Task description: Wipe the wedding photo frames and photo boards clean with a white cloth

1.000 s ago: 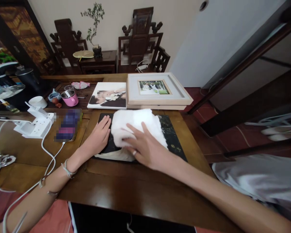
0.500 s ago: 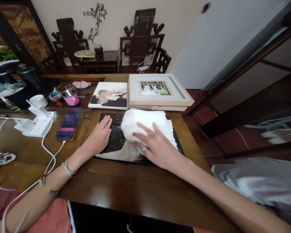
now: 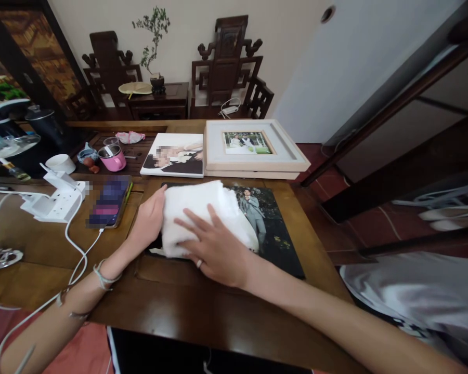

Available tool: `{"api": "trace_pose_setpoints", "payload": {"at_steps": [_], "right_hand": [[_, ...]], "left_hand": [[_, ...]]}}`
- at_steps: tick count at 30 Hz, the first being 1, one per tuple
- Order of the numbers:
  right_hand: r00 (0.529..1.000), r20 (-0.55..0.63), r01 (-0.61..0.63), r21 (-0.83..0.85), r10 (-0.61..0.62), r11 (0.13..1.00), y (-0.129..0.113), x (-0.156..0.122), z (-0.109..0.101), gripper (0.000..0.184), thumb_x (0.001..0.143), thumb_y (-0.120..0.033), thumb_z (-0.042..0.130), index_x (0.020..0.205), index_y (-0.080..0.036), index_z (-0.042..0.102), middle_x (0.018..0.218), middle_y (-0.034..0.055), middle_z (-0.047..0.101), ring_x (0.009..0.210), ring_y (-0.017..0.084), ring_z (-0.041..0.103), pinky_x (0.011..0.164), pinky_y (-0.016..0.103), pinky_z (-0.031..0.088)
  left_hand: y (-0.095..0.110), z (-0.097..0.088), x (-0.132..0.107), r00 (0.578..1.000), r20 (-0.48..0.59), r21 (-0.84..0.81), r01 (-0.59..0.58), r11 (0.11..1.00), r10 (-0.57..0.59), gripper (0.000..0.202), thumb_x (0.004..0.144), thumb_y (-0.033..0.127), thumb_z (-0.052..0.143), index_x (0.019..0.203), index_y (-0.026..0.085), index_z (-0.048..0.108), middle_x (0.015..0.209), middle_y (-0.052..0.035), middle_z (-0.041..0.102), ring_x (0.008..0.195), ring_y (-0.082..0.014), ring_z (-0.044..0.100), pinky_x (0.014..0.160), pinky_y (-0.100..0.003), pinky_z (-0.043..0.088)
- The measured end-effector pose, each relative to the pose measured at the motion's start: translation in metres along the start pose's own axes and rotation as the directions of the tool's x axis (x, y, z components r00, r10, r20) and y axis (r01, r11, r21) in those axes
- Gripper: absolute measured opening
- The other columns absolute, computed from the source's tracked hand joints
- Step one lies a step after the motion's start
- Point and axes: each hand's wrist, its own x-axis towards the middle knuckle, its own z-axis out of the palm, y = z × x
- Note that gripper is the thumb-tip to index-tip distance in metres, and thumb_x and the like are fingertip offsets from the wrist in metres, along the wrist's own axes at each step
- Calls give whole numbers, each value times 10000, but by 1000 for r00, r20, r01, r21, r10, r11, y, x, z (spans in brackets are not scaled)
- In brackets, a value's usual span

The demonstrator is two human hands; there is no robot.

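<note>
A folded white cloth lies over the left part of a dark photo panel. My right hand rests on top of the cloth, its fingers spread and pressed flat, a ring on one of them. To the right of the cloth, the panel shows a printed figure in a grey suit. My left hand is at the panel's left edge, touching or close beside the cloth; its fingers are stretched out, their tips partly hidden by the cloth.
Behind the panel lie a white photo board and a pale framed photo. On the left are a phone on a charging cable, a white power strip, a pink mug and a white cup. The wooden table's front edge is near me.
My right hand and the cloth have slid left across the panel, uncovering the printed figure at right and covering the left part. My left hand has shifted slightly left, its fingers now partly hidden.
</note>
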Motion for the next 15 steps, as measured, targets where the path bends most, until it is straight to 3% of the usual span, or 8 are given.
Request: {"api": "trace_pose_setpoints", "payload": {"at_steps": [3,6,9,11,15], "right_hand": [[989,20,145,106,-148,984,-7,-15,-1,307,858,-198,501,1133,-233,633,1473,75,397,1406,309,201,1076,681,84],[985,44,156,201,-168,967,-6,-36,-12,302,857,-183,484,1120,-230,624,1400,61,500,1404,236,231,1126,591,70],[997,37,62,220,-72,973,7,-54,-23,295,860,-132,457,1083,-231,622,1324,46,575,1380,191,294,1158,507,119],[999,-27,-14,191,19,981,21,-60,-25,284,877,-125,431,1060,-227,623,1327,56,570,1357,207,345,1154,515,163],[962,-168,-174,228,215,958,49,-43,-18,289,934,-206,376,1118,-218,599,1259,63,619,1271,252,470,1125,556,227]], "left_hand": [[4,-2,-3,1000,23,-29,-17,999,17,534,962,374,229,1301,70,509,1372,-125,525,1303,-197,459,1131,-388,309],[4,-1,-7,987,81,52,-147,988,142,524,968,360,215,1309,86,503,1410,-133,480,1347,-195,398,1143,-407,279],[0,1,-12,944,239,207,-280,937,229,498,971,349,239,1349,104,453,1463,-136,405,1398,-222,297,1141,-482,243],[-3,3,-14,916,325,297,-336,894,237,480,967,328,277,1380,120,407,1487,-134,364,1415,-234,251,1138,-518,214],[-7,6,-16,906,353,368,-364,855,233,480,961,296,299,1403,122,362,1504,-140,332,1426,-230,221,1145,-512,192]]}}
